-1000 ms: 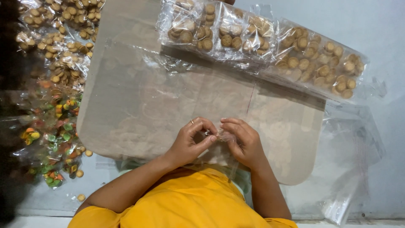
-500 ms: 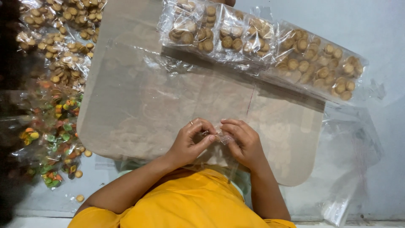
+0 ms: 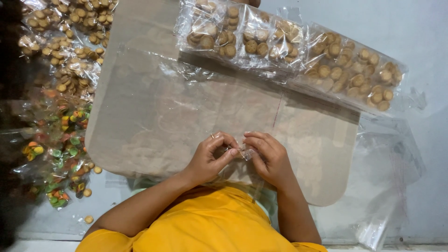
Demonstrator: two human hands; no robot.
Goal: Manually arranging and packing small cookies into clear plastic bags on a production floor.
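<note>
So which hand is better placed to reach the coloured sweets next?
Left, probably. The left hand is on the same side as the sweets; the right hand would have to cross over it. Both hands pinch the bag.

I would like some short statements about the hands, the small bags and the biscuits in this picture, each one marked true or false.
1. Both hands meet over the brown board. True.
2. The left hand and right hand pinch a small clear bag between their fingertips. True.
3. The row of filled biscuit bags lies right beside the person's yellow shirt. False: it lies at the far edge of the board.
4. The coloured sweets are on the person's right. False: they lie on the left.
5. The right hand rests flat on the board. False: its fingers are curled around the bag.
</note>
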